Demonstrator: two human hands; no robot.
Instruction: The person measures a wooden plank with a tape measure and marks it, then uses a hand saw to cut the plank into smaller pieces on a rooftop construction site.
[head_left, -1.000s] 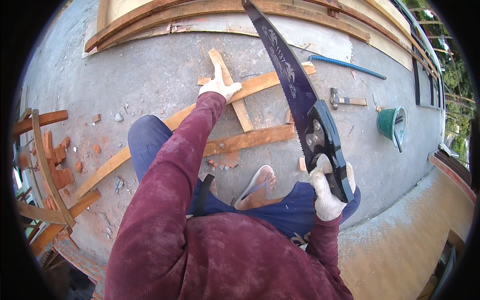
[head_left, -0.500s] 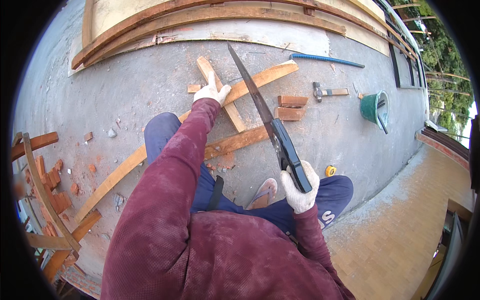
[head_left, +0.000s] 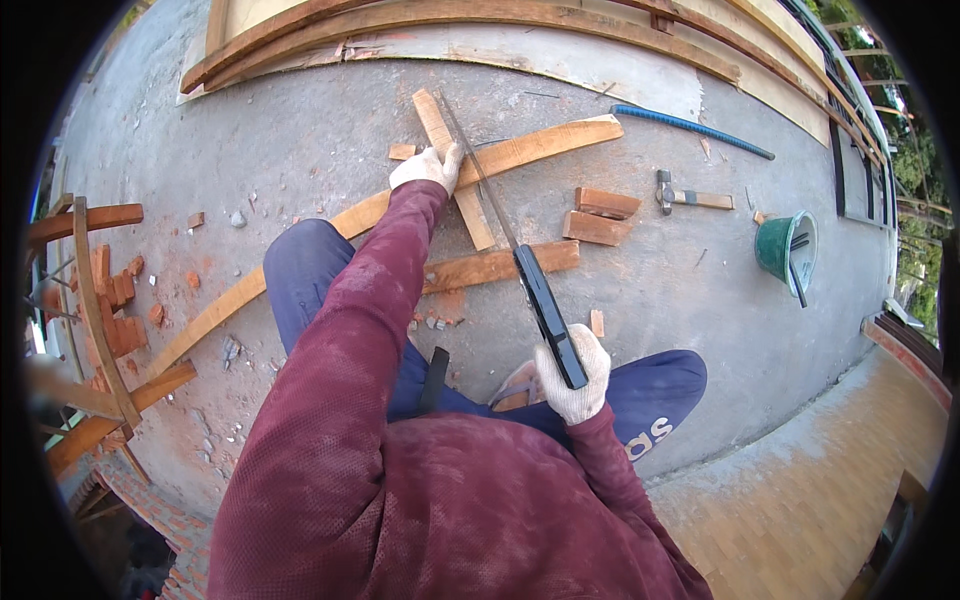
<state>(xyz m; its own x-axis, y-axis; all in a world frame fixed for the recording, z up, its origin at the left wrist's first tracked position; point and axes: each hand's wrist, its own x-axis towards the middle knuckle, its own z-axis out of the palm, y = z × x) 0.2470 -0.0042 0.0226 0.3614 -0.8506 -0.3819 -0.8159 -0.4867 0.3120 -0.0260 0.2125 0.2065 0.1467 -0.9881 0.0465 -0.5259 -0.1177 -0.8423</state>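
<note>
The saw (head_left: 537, 287) has turned edge-on, closer to the left hand (head_left: 424, 171).

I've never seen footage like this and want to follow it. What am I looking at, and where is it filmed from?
There is no machine here: these are a person's own two hands, in pale gloves. A wide fisheye camera on the head looks down, so straight edges bend near the rim. The picture's left is the person's left.

The right hand grips a saw by its black handle. The left hand is on the wood where a long plank and a short piece cross.

Also on the grey floor are a hammer, a green bucket and a blue rod.
</note>
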